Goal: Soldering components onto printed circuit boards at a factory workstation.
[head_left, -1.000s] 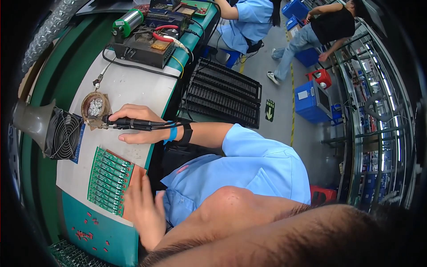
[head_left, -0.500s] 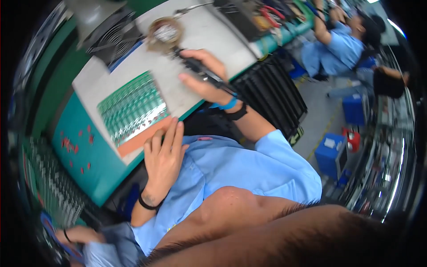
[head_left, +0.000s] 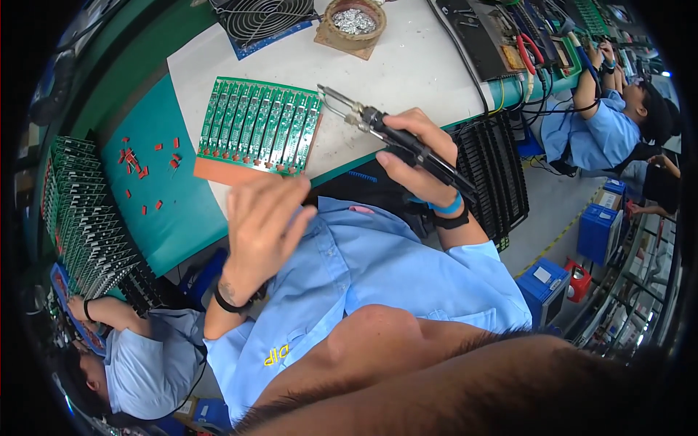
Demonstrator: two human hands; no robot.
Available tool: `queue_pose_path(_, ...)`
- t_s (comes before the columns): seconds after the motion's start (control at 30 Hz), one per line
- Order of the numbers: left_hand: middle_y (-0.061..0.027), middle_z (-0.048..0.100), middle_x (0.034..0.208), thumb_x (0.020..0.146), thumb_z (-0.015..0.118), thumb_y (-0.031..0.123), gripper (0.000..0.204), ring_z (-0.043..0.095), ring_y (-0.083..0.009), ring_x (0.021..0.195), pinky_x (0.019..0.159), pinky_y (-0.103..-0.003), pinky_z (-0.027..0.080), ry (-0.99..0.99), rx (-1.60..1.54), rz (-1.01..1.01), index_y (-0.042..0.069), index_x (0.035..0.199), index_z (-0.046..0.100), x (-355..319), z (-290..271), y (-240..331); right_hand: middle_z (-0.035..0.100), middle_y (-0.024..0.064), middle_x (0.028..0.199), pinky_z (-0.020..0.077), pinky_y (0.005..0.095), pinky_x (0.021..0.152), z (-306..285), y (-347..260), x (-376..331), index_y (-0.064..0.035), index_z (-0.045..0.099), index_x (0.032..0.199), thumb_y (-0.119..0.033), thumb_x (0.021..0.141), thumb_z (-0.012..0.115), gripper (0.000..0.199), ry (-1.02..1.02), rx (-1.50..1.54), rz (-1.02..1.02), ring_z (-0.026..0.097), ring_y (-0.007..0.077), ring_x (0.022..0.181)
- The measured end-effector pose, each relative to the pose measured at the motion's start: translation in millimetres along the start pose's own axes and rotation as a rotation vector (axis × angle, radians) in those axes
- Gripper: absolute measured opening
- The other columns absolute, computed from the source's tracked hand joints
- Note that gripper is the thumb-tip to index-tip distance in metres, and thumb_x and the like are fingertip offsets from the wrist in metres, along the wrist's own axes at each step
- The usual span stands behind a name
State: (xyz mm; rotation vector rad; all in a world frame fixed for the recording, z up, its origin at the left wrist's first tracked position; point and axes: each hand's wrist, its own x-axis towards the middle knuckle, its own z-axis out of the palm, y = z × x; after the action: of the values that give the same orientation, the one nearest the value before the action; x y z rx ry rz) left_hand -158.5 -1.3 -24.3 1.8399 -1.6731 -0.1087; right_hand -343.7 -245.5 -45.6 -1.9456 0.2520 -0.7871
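Loose red parts (head_left: 131,158) left of board panel (head_left: 259,120), others apparently seated. My right hand (head_left: 430,154) grips soldering iron (head_left: 398,135) right of panel; left hand (head_left: 260,227) half-open, seemingly empty, nearside.

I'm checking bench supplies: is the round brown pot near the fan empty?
Not empty: the brown pot holds crumpled-looking silvery material, visible inside its rim.

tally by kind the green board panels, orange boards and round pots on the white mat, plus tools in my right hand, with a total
Green board panel: 1
Orange board, partly under the panel: 1
Round pot, with silvery bits inside: 1
Black two-pronged tool, held: 1
Total: 4
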Motion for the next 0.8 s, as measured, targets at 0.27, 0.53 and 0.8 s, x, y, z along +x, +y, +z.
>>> queue_pose_path(0.27, -0.0104, 0.056, 0.152, 0.084, 0.081, 0.009, 0.057, 0.049, -0.0351, 0.141, 0.116, -0.049, 0.036, -0.164, 0.123, -0.127, 0.01, 0.139, 0.066, 90.3, -22.1, -31.3, 0.072, 0.0162, 0.099, 0.0535, 0.0349, 0.086, -6.6, -2.2, -18.2, 0.005, 0.07, 0.12, 0.005, 0.076, 0.081, 0.045, -0.035, -0.03, 0.021, 0.068, 0.0252, 0.09)
queue_pose_path(0.53, -0.0087, 0.052, 0.157, 0.085, 0.081, 0.009, 0.054, 0.044, -0.0337, 0.147, 0.122, -0.052, 0.028, -0.371, 0.183, -0.065, 0.016, 0.137, 0.07, 113.6, -10.1, -38.7, 0.071, 0.0089, 0.084, 0.0503, 0.0372, 0.083, -3.0, 0.0, -9.9, -0.0014, 0.075, 0.113, 0.003, 0.068, 0.082, 0.045, 0.001, -0.036, -0.032, 0.066, 0.0258, 0.078)
queue_pose_path(0.8, -0.007, 0.052, 0.158, 0.082, 0.083, 0.011, 0.053, 0.043, -0.0337, 0.148, 0.122, -0.055, 0.026, -0.389, 0.207, -0.098, 0.019, 0.134, 0.072, 114.7, -8.7, -37.6, 0.072, 0.0094, 0.086, 0.0507, 0.0395, 0.087, -4.1, 3.4, -7.7, -0.0019, 0.075, 0.112, 0.001, 0.069, 0.083, 0.045, -0.001, -0.063, -0.066, 0.067, 0.028, 0.081)
